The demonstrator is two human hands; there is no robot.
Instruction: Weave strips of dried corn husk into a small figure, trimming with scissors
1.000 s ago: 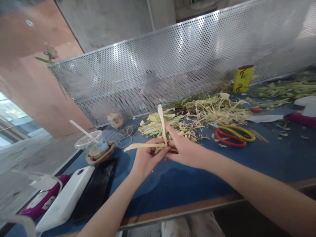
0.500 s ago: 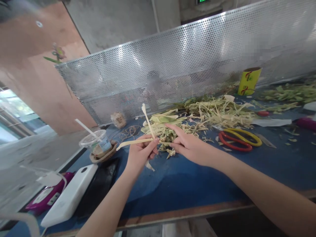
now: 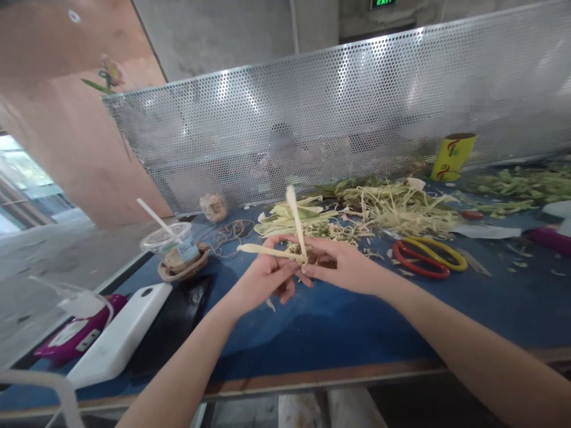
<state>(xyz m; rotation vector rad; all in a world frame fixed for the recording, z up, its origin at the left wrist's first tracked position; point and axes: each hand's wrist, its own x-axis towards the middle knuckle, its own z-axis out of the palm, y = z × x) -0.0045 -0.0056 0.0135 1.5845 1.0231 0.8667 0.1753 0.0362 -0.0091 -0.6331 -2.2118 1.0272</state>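
Where the two thumbs nearly met, a pale strip [image 3: 295,221] bent sharply, one length pointing up and slightly left, the other lying leftward across the left hand [image 3: 261,279]; whether it was one folded piece or two, I could not tell. The left hand pinched it from the left between thumb and fingers, while the right hand [image 3: 345,266] gripped the bend from the right, so both hands were about equally near it. Beneath them spread the blue surface [image 3: 339,333], with a lidded cup [image 3: 178,252] to the left and scissors [image 3: 427,254] to the right. Farther off lay shredded leaves [image 3: 399,208] in a loose heap, then a yellow tube [image 3: 452,157] at far right near the perforated screen [image 3: 250,137]. Beyond rose a grey wall [image 3: 223,35].
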